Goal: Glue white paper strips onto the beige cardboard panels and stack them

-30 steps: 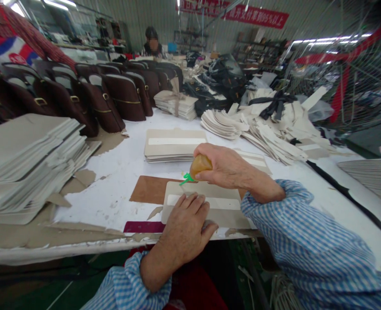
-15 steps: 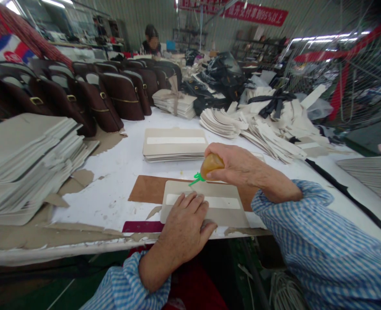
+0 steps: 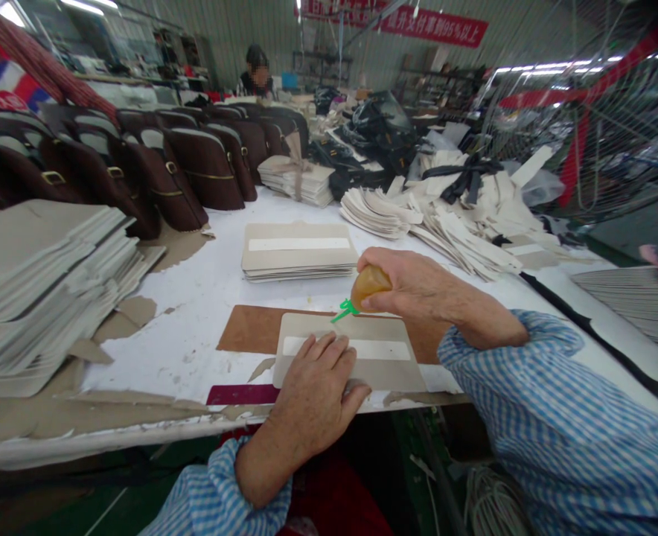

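Right hand [image 3: 412, 292] is closed around an amber bottle [image 3: 370, 289], held over the far edge of the beige panel [image 3: 388, 373], its green nozzle [image 3: 346, 309] slanted down-left; nozzle contact cannot be confirmed. Below that hand, the panel is laid with long axis left to right. Its near-left part is covered by the nearer left hand [image 3: 318, 402], unclenched.

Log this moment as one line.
left hand: resting on beige panel | right hand: gripping amber bottle, green nozzle angled down toward panel | beyond: panel stack
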`<state>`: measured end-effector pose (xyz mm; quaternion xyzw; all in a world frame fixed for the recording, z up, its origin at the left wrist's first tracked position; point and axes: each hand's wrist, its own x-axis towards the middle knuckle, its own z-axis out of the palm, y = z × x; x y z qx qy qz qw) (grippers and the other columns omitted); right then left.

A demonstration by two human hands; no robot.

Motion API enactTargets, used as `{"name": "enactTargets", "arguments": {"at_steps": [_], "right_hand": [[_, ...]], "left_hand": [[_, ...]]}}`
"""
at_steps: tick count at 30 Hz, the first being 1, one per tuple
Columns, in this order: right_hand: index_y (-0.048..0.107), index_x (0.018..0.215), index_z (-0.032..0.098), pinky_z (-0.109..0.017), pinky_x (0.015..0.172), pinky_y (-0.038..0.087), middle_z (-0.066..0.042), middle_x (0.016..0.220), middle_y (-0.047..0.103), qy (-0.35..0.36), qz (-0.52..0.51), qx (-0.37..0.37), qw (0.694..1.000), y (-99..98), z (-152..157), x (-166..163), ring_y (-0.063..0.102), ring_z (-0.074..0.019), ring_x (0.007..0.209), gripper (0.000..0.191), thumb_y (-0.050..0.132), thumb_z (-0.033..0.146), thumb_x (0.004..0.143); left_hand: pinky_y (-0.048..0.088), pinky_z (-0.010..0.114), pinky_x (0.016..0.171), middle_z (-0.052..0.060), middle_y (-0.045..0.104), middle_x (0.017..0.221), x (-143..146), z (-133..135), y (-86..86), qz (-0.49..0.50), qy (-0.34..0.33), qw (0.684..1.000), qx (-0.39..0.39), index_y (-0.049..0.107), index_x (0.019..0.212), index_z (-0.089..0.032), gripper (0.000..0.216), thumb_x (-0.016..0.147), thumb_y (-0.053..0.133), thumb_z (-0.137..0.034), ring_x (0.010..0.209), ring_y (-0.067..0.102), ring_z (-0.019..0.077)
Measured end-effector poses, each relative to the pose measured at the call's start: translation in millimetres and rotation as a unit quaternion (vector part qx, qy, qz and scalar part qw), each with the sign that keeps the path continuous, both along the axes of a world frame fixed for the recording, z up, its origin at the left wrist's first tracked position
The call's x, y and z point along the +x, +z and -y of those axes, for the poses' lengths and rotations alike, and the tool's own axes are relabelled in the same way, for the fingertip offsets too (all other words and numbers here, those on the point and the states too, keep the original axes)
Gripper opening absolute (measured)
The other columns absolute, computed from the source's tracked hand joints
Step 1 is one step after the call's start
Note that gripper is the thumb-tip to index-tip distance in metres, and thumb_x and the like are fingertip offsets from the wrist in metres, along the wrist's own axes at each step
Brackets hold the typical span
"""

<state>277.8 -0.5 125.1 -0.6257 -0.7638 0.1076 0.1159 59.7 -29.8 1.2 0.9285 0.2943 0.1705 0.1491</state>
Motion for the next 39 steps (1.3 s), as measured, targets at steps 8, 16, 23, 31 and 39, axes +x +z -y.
{"name": "enactTargets", "arguments": {"at_steps": [8,16,23,31,39], "right_hand": [[0.061,0.103,0.025,-0.033,0.066,0.034,-0.001,0.090,0.069,-0.051,-0.012,-0.016,0.999,-0.2,11.4,17.1,0.057,-0.0215,0.077,0.029,0.074,0.036,0.080],[0.061,0.102,0.024,-0.031,0.065,0.035,0.000,0.086,0.070,-0.093,-0.025,-0.029,0.995,-3.3,21.7,36.6,0.059,-0.0200,0.075,0.033,0.077,0.041,0.079],[0.060,0.101,0.024,-0.031,0.063,0.037,0.003,0.077,0.067,-0.130,-0.082,-0.042,0.987,-11.8,37.2,60.6,0.058,-0.0189,0.070,0.032,0.076,0.041,0.079],[0.060,0.094,0.025,-0.031,0.062,0.038,0.003,0.072,0.066,-0.212,-0.083,-0.036,0.973,-12.8,59.6,76.8,0.058,-0.0190,0.067,0.031,0.075,0.043,0.074],[0.062,0.097,0.025,-0.031,0.060,0.039,0.003,0.070,0.062,-0.249,-0.124,-0.026,0.960,-24.8,76.4,101.2,0.056,-0.0190,0.066,0.038,0.077,0.048,0.071]], "left_hand": [[0.036,0.060,0.123,0.016,0.065,0.144,0.5,-1.0,-0.7,-0.004,-0.003,1.000,0.002,0.065,0.133,-0.013,0.045,0.098,0.064,-0.041,0.139,0.053,0.0359],[0.039,0.060,0.122,0.017,0.065,0.144,-0.5,-2.8,-5.2,0.008,-0.008,1.000,0.019,0.066,0.133,-0.011,0.046,0.096,0.067,-0.040,0.138,0.054,0.0365],[0.039,0.060,0.122,0.016,0.065,0.144,-0.5,-3.8,-7.0,0.006,-0.005,1.000,0.028,0.067,0.131,-0.011,0.044,0.097,0.066,-0.040,0.138,0.054,0.0361],[0.040,0.061,0.121,0.016,0.066,0.143,-0.7,-4.3,-7.7,0.009,-0.007,0.999,0.044,0.067,0.130,-0.012,0.044,0.097,0.066,-0.040,0.136,0.056,0.0362],[0.041,0.060,0.121,0.017,0.067,0.142,-1.3,-5.7,-8.9,0.009,-0.005,0.999,0.053,0.068,0.131,-0.011,0.045,0.097,0.065,-0.041,0.136,0.057,0.0366]]}}
